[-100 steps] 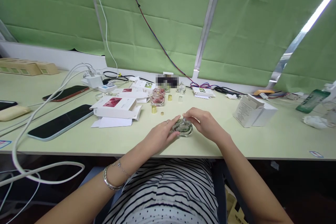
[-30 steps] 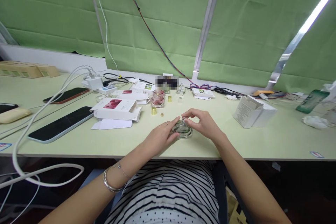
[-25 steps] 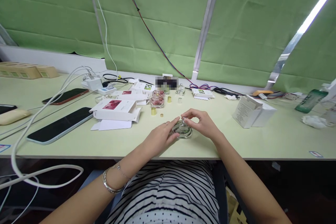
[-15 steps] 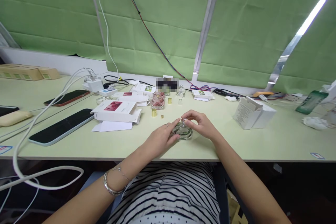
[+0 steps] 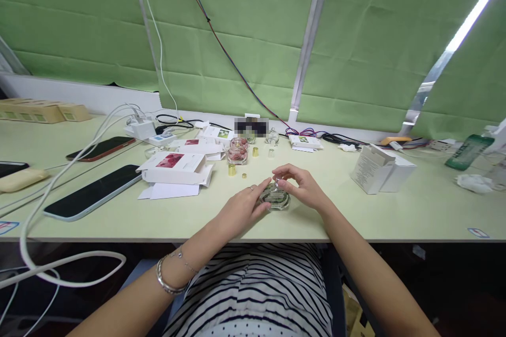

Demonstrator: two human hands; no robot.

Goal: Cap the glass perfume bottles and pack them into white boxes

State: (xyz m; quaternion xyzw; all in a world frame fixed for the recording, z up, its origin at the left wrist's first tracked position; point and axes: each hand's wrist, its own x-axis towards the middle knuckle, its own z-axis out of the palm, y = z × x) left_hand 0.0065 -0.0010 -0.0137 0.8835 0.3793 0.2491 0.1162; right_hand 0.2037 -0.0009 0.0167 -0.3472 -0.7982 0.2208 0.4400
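A clear glass perfume bottle [image 5: 276, 199] lies on the table in front of me, its neck pointing away. My left hand [image 5: 245, 205] grips the bottle's left side, thumb near its base and fingers along its shoulder. At the neck, my right hand [image 5: 298, 185] pinches a small silvery part with thumb and forefinger; its details are too small to make out. Beyond my left hand are a gold cap [image 5: 232, 170] and a tiny gold ring [image 5: 244, 175]. Pink perfume bottles [image 5: 237, 152] stand farther back, near another gold cap [image 5: 255, 152] and a clear cap [image 5: 271, 153].
Opened white cartons [image 5: 174, 166] lie at left, near a phone [image 5: 93, 192] and looping white cables [image 5: 29, 210]. White boxes [image 5: 371, 171] stand to the right. A green bottle [image 5: 469, 151] leans at far right. Dark cables [image 5: 340, 139] run along the back.
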